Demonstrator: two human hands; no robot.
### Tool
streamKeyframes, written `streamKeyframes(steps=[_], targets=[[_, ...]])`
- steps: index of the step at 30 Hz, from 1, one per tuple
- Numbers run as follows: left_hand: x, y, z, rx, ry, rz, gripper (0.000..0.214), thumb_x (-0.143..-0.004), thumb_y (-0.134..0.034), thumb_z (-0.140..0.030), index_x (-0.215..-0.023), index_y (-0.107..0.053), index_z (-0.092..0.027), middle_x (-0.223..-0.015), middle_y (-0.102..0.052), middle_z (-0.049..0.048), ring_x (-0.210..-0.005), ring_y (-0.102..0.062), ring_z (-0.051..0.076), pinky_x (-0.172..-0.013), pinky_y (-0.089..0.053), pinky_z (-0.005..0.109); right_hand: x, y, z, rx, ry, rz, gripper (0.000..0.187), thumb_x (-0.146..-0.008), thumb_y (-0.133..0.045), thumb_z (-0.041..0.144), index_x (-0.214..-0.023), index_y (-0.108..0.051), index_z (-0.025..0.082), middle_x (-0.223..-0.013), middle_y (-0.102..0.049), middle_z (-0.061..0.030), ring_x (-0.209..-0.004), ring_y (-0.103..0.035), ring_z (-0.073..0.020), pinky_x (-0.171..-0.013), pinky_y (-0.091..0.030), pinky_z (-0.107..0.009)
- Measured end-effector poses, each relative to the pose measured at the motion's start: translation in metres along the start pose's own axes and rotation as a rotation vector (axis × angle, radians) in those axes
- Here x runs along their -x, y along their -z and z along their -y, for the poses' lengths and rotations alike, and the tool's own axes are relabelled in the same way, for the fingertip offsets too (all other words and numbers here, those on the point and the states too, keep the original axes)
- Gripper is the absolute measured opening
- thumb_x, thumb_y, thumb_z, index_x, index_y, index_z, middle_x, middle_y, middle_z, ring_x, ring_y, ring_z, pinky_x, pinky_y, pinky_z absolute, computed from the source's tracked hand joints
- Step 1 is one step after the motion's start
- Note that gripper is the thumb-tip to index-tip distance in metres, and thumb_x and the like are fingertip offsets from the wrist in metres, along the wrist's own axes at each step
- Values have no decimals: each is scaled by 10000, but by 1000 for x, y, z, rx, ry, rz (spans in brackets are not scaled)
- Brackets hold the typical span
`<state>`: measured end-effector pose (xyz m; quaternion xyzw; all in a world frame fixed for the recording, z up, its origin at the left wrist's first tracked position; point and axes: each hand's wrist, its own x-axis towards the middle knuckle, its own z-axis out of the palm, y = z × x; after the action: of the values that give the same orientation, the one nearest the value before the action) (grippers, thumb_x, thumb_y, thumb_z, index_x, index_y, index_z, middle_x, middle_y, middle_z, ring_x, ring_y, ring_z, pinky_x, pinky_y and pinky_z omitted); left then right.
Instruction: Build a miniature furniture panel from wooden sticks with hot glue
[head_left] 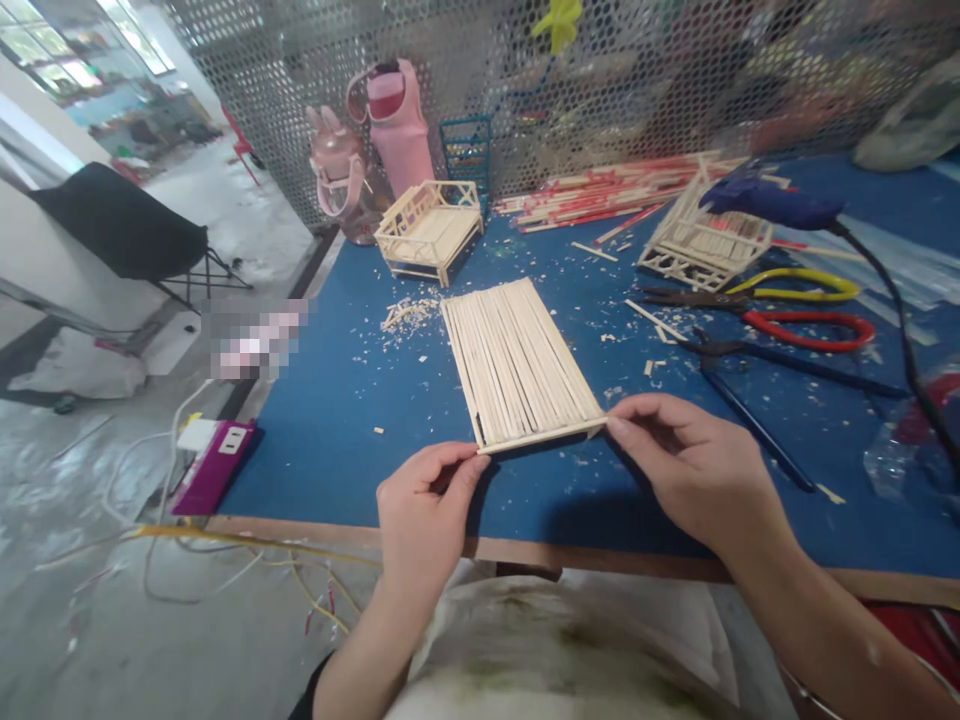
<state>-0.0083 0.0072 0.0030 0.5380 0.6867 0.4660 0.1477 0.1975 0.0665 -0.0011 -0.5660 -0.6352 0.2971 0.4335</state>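
Note:
A flat panel of thin wooden sticks [521, 360], laid side by side, rests in front of me on the blue tabletop. Across its near edge runs a single wooden stick [540, 437]. Thumb and forefinger of my left hand [427, 505] pinch this stick at its left end. At the other end, my right hand [694, 460] pinches it between thumb and fingers. Whether the stick is fastened to the panel I cannot tell. Behind the panel stands a small model bench [431, 230] made of sticks.
Scissors with red and yellow handles [810, 300], blue-handled cutters [757, 385] and a blue glue gun [772, 203] lie right. Matchsticks [600, 190] are heaped at the back near another stick model [705, 240]. Pink bottles [397, 130] stand back left; a purple power strip [215, 465] sits at the left edge.

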Motion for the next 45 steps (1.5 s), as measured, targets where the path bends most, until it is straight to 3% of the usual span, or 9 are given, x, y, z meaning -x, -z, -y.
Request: streamKeyframes(steps=[17,27,40,42,45], targets=[[-3,-2,1,-16,-146,-51,131,-775,-669,-300,-714,-748,-215,-708,-755,9,-645,-695,147,-613,-552,234,-4,1,1,-35,48,9,187,-773,-572,345,-683,-673,215,-641,-688,-15,-557,-581,-156,-537,-464,-265],[0,-9,4,-150,-414,-163,165,-836,-619,-261,-764,-754,-200,-747,-767,35,-677,-718,160,-651,-567,246,-7,-2,0,-85,65,-14,215,-771,-555,365,-683,-668,205,-628,-678,-21,-560,-573,-160,-519,-442,-263],[-1,-11,3,-179,-415,-165,212,-854,-589,-306,-742,-735,-202,-701,-737,31,-626,-688,159,-595,-544,249,-8,-1,5,-115,126,-12,202,-794,-504,356,-688,-597,210,-600,-619,-2,-560,-554,-154,-530,-449,-255],[0,-8,-1,-215,-387,-198,204,-842,-602,-341,-812,-737,-191,-752,-716,55,-664,-674,177,-608,-544,276,-5,4,8,-115,136,-30,197,-814,-491,343,-699,-589,215,-613,-618,-3,-584,-564,-158,-554,-456,-257],[6,-1,-15,-293,-426,-330,336,-813,-631,-356,-1078,-690,-157,-964,-680,132,-922,-648,252,-786,-543,372,6,13,15,-91,191,-75,171,-849,-490,307,-737,-586,219,-669,-645,-11,-629,-590,-161,-603,-476,-259]])
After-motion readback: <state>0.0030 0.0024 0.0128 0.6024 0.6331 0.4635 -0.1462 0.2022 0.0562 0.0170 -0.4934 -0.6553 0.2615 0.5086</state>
